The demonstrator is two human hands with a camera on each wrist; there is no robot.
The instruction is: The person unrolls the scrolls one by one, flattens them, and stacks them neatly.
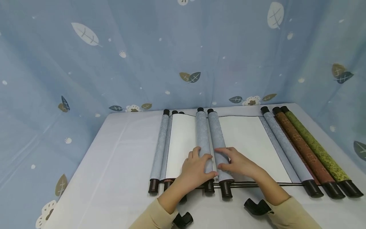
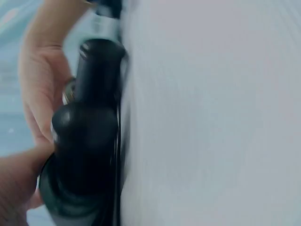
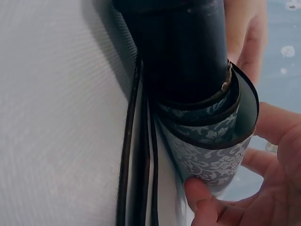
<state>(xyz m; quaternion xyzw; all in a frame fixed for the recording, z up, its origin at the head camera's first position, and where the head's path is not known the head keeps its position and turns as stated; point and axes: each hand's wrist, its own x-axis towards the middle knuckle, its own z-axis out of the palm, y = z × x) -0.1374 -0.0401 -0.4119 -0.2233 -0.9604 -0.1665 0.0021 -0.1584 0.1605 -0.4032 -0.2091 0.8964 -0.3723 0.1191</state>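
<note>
Two grey-blue hanging scrolls lie partly unrolled, their rolled ends side by side in the head view. My left hand [image 1: 195, 167] holds the left scroll roll [image 1: 203, 130] near its lower end, fingers bent over it and thumb at its right side. My right hand [image 1: 240, 162] grips the right scroll roll [image 1: 216, 127], thumb and fingers curved about it. In the right wrist view, layers of patterned scroll cloth [image 3: 211, 155] wrap loosely round a black roller end [image 3: 183, 52]. White paper [image 1: 181, 146] shows left of the rolls, and more white paper [image 1: 248, 136] lies to the right.
Right of the open sheets lie a grey-blue roller [image 1: 286, 146], a brown scroll [image 1: 303, 146] and a green scroll [image 1: 317, 143]. Another grey-blue roller [image 1: 160, 149] lies at the left. All rest on a white table [image 1: 120, 159] before a blue leaf-print curtain [image 1: 160, 63].
</note>
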